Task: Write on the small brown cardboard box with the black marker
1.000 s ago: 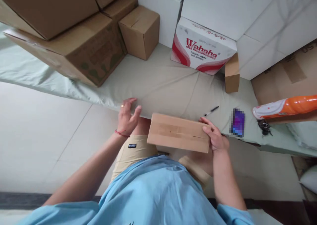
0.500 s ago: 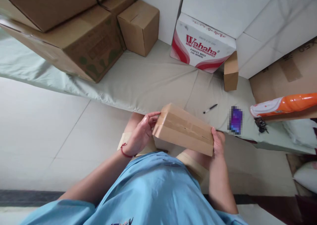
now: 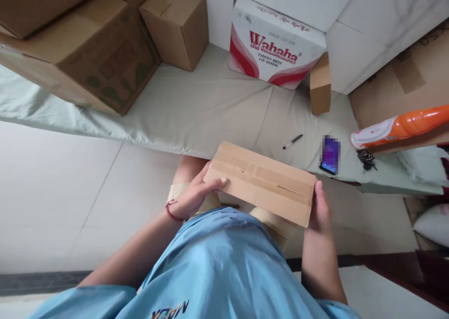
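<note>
I hold a flat brown cardboard box [image 3: 263, 181], taped along its top seam, above my lap. My left hand [image 3: 196, 195] grips its left end, thumb on top and fingers underneath. At the box's right end, my right hand [image 3: 320, 209] is wrapped around the edge. The box sits at a slight slant, just in front of the edge of a pale green sheeted bed [image 3: 210, 108].
On the bed lie a black pen [image 3: 293, 141], a phone [image 3: 330, 155], keys [image 3: 366, 158] and an orange-and-white package [image 3: 400, 126]. A white Wahaha carton [image 3: 275, 47], a small brown box [image 3: 320, 84] and large cardboard boxes [image 3: 91, 52] stand at the back. White tiled floor lies left.
My left hand left the bed edge and took hold of the box's left end. The box rose, tilted, and now faces up toward me, held by both hands.
</note>
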### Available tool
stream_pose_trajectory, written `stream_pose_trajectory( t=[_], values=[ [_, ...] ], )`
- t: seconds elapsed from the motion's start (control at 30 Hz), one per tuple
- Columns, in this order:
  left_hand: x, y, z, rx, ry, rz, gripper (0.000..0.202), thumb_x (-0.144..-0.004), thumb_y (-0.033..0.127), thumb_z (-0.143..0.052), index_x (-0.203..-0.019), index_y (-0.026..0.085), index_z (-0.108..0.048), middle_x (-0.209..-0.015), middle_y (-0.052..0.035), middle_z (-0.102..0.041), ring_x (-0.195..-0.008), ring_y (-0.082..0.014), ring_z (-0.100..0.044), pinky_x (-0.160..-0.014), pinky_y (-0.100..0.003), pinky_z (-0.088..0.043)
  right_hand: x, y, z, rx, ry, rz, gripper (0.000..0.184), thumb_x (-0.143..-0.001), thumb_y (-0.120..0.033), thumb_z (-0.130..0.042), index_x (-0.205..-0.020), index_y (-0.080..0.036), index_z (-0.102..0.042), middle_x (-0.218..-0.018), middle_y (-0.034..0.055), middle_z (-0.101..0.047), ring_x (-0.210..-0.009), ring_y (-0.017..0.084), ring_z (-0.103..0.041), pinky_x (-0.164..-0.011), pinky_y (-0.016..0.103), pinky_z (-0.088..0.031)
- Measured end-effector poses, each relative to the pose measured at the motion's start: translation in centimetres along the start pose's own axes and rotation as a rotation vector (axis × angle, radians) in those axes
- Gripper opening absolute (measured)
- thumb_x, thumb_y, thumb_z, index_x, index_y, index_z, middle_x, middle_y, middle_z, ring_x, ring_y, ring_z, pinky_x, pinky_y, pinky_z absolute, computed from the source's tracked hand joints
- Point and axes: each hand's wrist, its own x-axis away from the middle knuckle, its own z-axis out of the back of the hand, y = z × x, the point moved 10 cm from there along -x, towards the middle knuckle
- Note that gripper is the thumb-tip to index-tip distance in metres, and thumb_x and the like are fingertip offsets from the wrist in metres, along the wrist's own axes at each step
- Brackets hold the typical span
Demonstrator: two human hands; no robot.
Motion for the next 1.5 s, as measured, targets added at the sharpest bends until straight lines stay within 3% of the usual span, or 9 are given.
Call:
stream_pose_trajectory(
  t=[0.17,0.4,0.53,0.7,0.83,1.0,1.17,1.37,1.5],
  values=[
    [0.0,-3.6,0.6,0.313,0.022,0.163,0.043,-0.086,0.049,-0.086,-0.119,0.022,-0.08,-0.123,-0.0112,-0.084,-0.114,-0.0332,-0.081,-0.081,-0.038,-0.07,2.5,-4.4,-2.4,-0.022,-0.032,0.203,0.059,-0.08,-0.062,-0.094,-0.131,-0.037,-0.08,-0.14,0.0048,-0.078,-0.132,0.03,-0.073,-0.109,0.043,-0.061],
    [0.7,-4.7,0.5,0.368,0.057,0.228,0.049,-0.09,0.053,-0.081,-0.127,0.022,-0.079,-0.127,-0.0121,-0.084,-0.115,-0.0346,-0.081,-0.082,-0.042,-0.072,2.1,-1.4,-4.4,-0.125,-0.142,0.027,0.066,-0.078,-0.075,-0.09,-0.126,-0.033,-0.077,-0.125,0.0055,-0.081,-0.117,0.031,-0.078,-0.096,0.044,-0.066],
    [0.8,-3.2,1.8,0.274,0.127,0.073,0.053,-0.087,0.052,-0.086,-0.13,0.023,-0.076,-0.133,-0.0118,-0.082,-0.129,-0.0368,-0.077,-0.095,-0.043,-0.071,1.0,0.4,-2.9,-0.109,-0.076,-0.072,0.059,-0.081,-0.073,-0.089,-0.118,-0.029,-0.078,-0.115,0.0047,-0.084,-0.112,0.03,-0.08,-0.096,0.044,-0.066],
    [1.4,-0.4,1.6,0.088,0.055,-0.154,0.094,-0.07,0.043,-0.103,-0.153,0.03,-0.061,-0.149,-0.0096,-0.074,-0.144,-0.0385,-0.067,-0.114,-0.047,-0.063,0.5,0.8,0.3,-0.069,0.09,-0.008,0.046,-0.074,-0.061,-0.094,-0.105,-0.029,-0.081,-0.097,0.0021,-0.085,-0.11,0.03,-0.081,-0.091,0.043,-0.067],
    [1.6,0.4,-0.1,-0.128,-0.091,-0.178,0.085,-0.065,0.034,-0.105,-0.141,0.024,-0.069,-0.144,-0.0132,-0.075,-0.138,-0.0394,-0.069,-0.108,-0.045,-0.064,1.2,1.1,2.4,-0.037,0.246,0.058,0.034,-0.073,-0.051,-0.091,-0.098,-0.031,-0.081,-0.099,0.0006,-0.086,-0.107,0.027,-0.079,-0.09,0.039,-0.066],
    [1.7,1.0,-0.3,-0.259,-0.144,-0.212,0.085,-0.064,0.025,-0.104,-0.141,0.023,-0.066,-0.131,-0.0114,-0.078,-0.114,-0.0342,-0.076,-0.093,-0.043,-0.067,2.4,2.7,3.1,-0.047,0.238,-0.01,0.042,-0.068,-0.058,-0.094,-0.103,-0.037,-0.082,-0.111,-0.0015,-0.086,-0.109,0.025,-0.079,-0.083,0.035,-0.067],
    [1.8,1.0,0.9,-0.288,-0.16,-0.222,0.082,-0.066,0.027,-0.102,-0.14,0.026,-0.065,-0.118,-0.0085,-0.079,-0.099,-0.03,-0.077,-0.081,-0.04,-0.066,3.4,5.5,2.3,0.018,0.136,-0.275,0.061,-0.064,-0.076,-0.093,-0.107,-0.033,-0.084,-0.101,0.0053,-0.086,-0.088,0.031,-0.08,-0.062,0.041,-0.066],
    [1.5,0.1,3.2,-0.38,-0.086,-0.199,0.059,-0.064,0.043,-0.101,-0.113,0.023,-0.076,-0.099,-0.0075,-0.08,-0.089,-0.0311,-0.076,-0.081,-0.043,-0.067,3.2,5.1,0.2,0.021,0.052,-0.28,0.071,-0.065,-0.074,-0.095,-0.12,-0.03,-0.084,-0.11,0.0063,-0.086,-0.095,0.033,-0.081,-0.067,0.043,-0.07],
    [1.9,-0.3,4.1,-0.509,-0.124,-0.184,0.043,-0.069,0.046,-0.096,-0.096,0.021,-0.075,-0.082,-0.0049,-0.078,-0.076,-0.0271,-0.074,-0.074,-0.039,-0.065,3.9,5.7,-0.5,-0.001,-0.003,-0.316,0.067,-0.069,-0.068,-0.096,-0.123,-0.031,-0.084,-0.103,0.0044,-0.086,-0.093,0.03,-0.081,-0.066,0.037,-0.069]
  ],
)
